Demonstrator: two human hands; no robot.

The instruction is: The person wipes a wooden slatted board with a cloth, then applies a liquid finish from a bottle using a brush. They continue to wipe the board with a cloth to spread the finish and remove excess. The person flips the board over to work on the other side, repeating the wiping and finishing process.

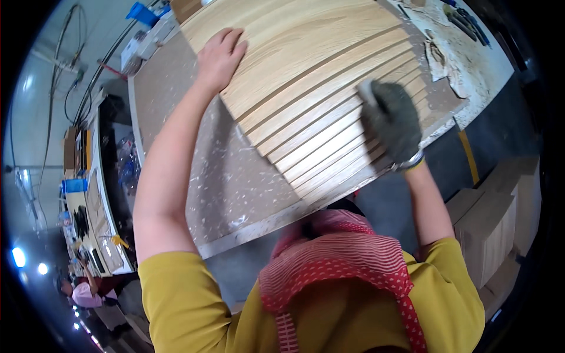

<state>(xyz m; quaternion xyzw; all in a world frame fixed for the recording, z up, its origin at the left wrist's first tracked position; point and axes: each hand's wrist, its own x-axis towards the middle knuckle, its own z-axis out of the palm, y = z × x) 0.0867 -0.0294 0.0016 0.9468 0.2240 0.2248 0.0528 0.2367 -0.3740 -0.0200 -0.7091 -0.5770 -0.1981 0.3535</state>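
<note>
Several pale wooden boards lie overlapping like steps on the worktable, their long edges running across in front of me. My left hand is bare and rests on the boards' left edge, fingers stretched out and holding nothing. Over the right part of the nearer boards is my right hand, in a dark grey-green work glove and slightly smeared by motion. Its fingers look curled, and a pale grey piece shows at the thumb side; whether that is a glove tip or a held item is unclear.
The worktable has a brown-grey, paint-speckled top. Hand tools and a crumpled rag lie at the far right. Cardboard boxes stand on the floor to the right. Another person is at a distant bench, lower left.
</note>
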